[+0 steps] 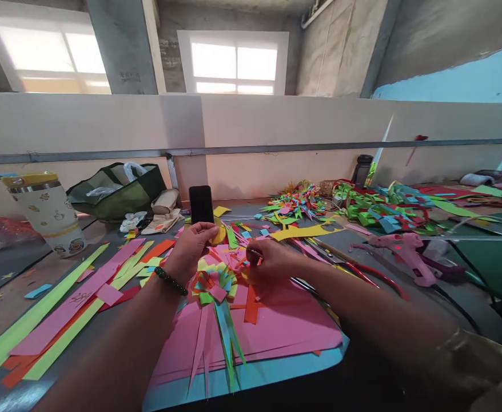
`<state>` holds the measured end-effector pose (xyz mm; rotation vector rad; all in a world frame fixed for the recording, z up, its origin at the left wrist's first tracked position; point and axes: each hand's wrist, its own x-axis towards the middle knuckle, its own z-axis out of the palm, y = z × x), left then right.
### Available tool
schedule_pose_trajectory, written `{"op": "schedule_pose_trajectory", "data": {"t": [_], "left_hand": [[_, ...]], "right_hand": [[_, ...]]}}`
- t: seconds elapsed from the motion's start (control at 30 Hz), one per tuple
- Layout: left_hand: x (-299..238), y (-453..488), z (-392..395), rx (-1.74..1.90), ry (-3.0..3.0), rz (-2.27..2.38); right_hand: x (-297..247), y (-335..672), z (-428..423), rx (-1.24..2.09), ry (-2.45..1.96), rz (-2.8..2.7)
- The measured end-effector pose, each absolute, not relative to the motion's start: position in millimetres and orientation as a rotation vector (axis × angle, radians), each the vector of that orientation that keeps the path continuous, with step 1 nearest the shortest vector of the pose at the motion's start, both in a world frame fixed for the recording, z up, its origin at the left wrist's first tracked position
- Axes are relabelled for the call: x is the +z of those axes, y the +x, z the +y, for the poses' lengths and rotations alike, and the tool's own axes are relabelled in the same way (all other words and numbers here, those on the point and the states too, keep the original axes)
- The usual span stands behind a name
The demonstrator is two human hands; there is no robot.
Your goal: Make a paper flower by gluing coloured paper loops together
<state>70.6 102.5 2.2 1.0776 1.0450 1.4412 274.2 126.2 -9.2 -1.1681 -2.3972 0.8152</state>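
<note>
My left hand (193, 243), with a dark bead bracelet on its wrist, is closed in a pinch at a yellow paper piece (220, 233). To its right, my right hand (270, 260) has its fingers curled together; a small dark bit shows at the fingertips, too little to name. Below and between the hands lies a paper flower (216, 286) of folded, many-coloured strips with long pointed tails. It rests on pink paper sheets (285, 332) over a blue sheet (242, 386). An orange paper strip (251, 306) lies under my right hand.
Long green and pink paper strips (83, 297) lie at left, near a tumbler (47, 214) and a green bag (118, 191). A phone (201, 204) stands upright ahead. At right are a pink glue gun (405, 254), red-handled pliers (375, 272) and heaped paper decorations (379, 209).
</note>
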Motion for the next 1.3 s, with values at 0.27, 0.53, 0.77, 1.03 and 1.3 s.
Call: {"op": "schedule_pose_trajectory", "data": {"t": [0.27,0.53,0.77,1.03,1.3], "left_hand": [[1,79,96,1.464,1.174,1.168],[-7,81,99,1.447,1.227,1.224],[-4,98,88,1.331,1.238,1.151],[-2,112,70,1.196,1.188,0.877],[6,116,61,1.079,1.246,0.812]], "right_hand": [[-7,285,133,0.881,-1.067,-2.311],[-8,284,135,0.969,-1.016,-2.240],[15,290,123,1.300,-0.873,-1.848],[6,276,116,1.092,-0.752,-1.681],[8,275,108,1.026,-0.711,-1.674]]}}
